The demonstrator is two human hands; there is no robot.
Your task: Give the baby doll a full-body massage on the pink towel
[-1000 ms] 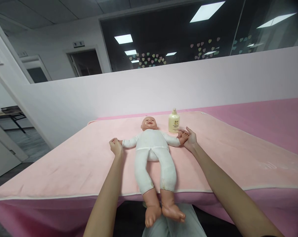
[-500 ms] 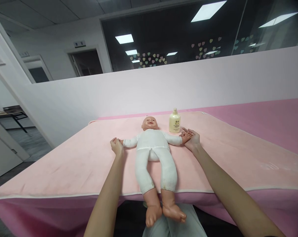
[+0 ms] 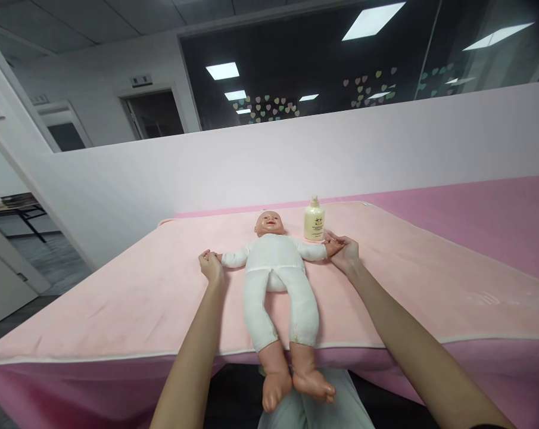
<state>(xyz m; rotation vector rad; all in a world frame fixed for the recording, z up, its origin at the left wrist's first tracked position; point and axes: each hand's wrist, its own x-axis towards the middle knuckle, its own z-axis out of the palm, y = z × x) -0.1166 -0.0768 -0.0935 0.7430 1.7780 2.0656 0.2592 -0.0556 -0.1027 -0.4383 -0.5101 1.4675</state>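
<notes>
- At the far left, an open doorway [image 3: 10,238] shows a dark-legged table [image 3: 14,208] in the next room.
- A pale pink towel [image 3: 117,304] covers the near part of the padded table, its white-edged hem hanging over the front; a darker pink cover [image 3: 497,214] shows past it on the right.
- The left hand [image 3: 211,266] lies on the towel, fingers curled shut around the doll's hand at the end of its outstretched arm; the doll's hand is mostly hidden inside the grip.
- The doll [image 3: 278,280] lies face up in the middle of the towel, head toward the white partition [image 3: 296,161], arms spread straight out to both sides. It wears a white suit. Its bare feet hang past the front edge of the table, over the person's grey-clad lap [image 3: 309,411].
- A cream bottle [image 3: 314,219] with a small cap stands upright on the towel just beside the doll's head, near the doll's other hand.
- The right hand [image 3: 345,251] rests just in front of the bottle, fingers loosely closed around the doll's other hand, with a few fingertips showing on top of it.
- Behind the partition, dark glass [image 3: 318,65] carries rows of small heart stickers and reflects ceiling lights.
</notes>
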